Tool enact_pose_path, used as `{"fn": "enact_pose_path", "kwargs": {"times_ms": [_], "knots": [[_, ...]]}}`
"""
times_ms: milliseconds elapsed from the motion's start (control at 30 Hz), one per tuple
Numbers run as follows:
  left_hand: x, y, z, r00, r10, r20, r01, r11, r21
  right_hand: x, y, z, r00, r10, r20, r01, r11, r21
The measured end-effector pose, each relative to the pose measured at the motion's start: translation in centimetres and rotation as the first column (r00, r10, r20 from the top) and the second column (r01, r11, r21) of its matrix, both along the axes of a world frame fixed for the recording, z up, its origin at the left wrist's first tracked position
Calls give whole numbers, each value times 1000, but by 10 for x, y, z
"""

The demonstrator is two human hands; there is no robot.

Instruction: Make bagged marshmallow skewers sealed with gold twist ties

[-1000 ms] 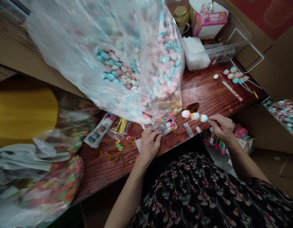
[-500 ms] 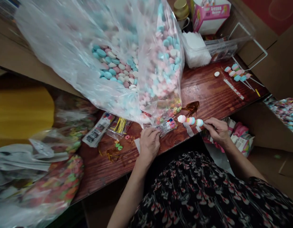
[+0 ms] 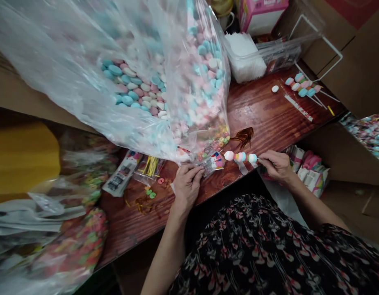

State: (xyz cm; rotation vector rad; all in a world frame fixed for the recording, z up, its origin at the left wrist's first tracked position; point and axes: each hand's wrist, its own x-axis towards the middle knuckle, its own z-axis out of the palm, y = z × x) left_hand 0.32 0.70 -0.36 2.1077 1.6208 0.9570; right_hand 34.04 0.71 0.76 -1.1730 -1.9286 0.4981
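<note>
My right hand point(image 3: 277, 166) holds a stick near its end, carrying a skewer of pastel pink, blue and white candies point(image 3: 240, 157) level above the wooden tabletop point(image 3: 263, 119). My left hand point(image 3: 187, 184) pinches a small printed packet point(image 3: 213, 163) at the table's front edge, right beside the lower corner of a huge transparent plastic bag of pastel candies point(image 3: 152, 88). A curl of brown shiny ribbon point(image 3: 243, 137) lies just beyond the skewer. The two hands stand apart.
Finished candy skewers point(image 3: 302, 86) and a loose white candy point(image 3: 275, 88) lie at the table's far right, beside a white wire stand point(image 3: 318, 45). A cardboard tray of wrapped candies point(image 3: 366, 135) is at right. Bags of colourful candy point(image 3: 75, 241) sit at left.
My right hand has brought the skewer leftward, closer to the printed packet and my left hand. The whole view has shifted slightly as my head moved.
</note>
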Motion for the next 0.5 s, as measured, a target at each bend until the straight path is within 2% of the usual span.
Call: {"fn": "enact_pose_path", "kwargs": {"times_ms": [300, 500], "knots": [[1, 1, -2, 1000, 26, -12, -26, 1000, -11, -6, -2, 5, 999, -31, 19, 31, 999, 10], [1, 1, -4, 999, 32, -36, -32, 999, 0, -15, -1, -1, 997, 29, 67, -32, 998, 50]]}}
